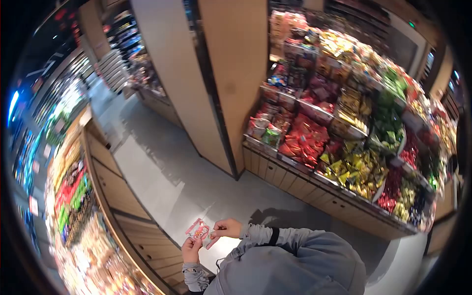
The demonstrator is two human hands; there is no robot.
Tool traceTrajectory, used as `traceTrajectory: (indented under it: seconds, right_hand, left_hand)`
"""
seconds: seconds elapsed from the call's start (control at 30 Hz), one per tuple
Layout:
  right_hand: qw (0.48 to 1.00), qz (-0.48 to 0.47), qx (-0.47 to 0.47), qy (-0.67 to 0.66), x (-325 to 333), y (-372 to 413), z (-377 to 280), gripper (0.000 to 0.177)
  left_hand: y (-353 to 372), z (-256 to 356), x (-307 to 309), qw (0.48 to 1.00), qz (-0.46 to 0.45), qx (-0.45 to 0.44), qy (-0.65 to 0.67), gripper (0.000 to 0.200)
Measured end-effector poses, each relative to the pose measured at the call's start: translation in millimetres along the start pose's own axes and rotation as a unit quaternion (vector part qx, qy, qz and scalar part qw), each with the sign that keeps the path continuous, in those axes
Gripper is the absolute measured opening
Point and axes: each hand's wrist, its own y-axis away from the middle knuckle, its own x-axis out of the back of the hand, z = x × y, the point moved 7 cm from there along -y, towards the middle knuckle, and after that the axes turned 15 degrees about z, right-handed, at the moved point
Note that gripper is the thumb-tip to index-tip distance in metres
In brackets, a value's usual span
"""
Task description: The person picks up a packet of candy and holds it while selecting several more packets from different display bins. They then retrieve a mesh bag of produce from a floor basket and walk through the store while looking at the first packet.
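While standing by shelves [344, 147], a person is holding a packet [198, 230].
Left hand [191, 250] and right hand [227, 228] are both pinching it.

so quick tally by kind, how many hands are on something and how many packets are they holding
hands: 2 (left hand, right hand)
red and pink packet, held between both hands: 1
total: 3
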Motion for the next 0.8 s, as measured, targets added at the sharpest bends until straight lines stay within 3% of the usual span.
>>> traceTrajectory:
  seconds: [0.07, 0.13, 0.17, 0.27, 0.43, 0.57, 0.8]
  right_hand:
    - [0.999, 0.032, -0.011, -0.04, 12, -8, -2, 0.018]
    - [0.994, 0.072, -0.01, 0.084, 26, -11, -3, 0.019]
    - [0.992, 0.095, -0.012, 0.079, 32, -13, 1, 0.019]
    - [0.985, 0.174, -0.004, -0.008, 49, -14, 10, 0.021]
    - [0.947, 0.317, -0.03, 0.043, 74, 6, -22, 0.021]
    - [0.901, 0.432, 0.012, -0.035, 74, 16, -16, 0.025]
    - [0.848, 0.525, -0.026, -0.073, 64, 44, 3, 0.02]
  left_hand:
    - [-17, 8, -16, 1.0, -0.025, 0.016, 0.007, 0.011]
    - [-33, 13, -33, 0.998, -0.059, 0.034, -0.002, 0.012]
    - [-43, 13, -41, 0.996, -0.079, 0.039, -0.011, 0.012]
    - [-71, 11, -68, 0.982, -0.175, 0.042, -0.066, 0.01]
    - [-92, 21, -124, 0.931, -0.343, 0.077, -0.098, 0.017]
    - [-98, 31, -155, 0.903, -0.401, 0.106, -0.114, 0.019]
    - [-103, -9, -180, 0.838, -0.5, 0.101, -0.193, 0.022]
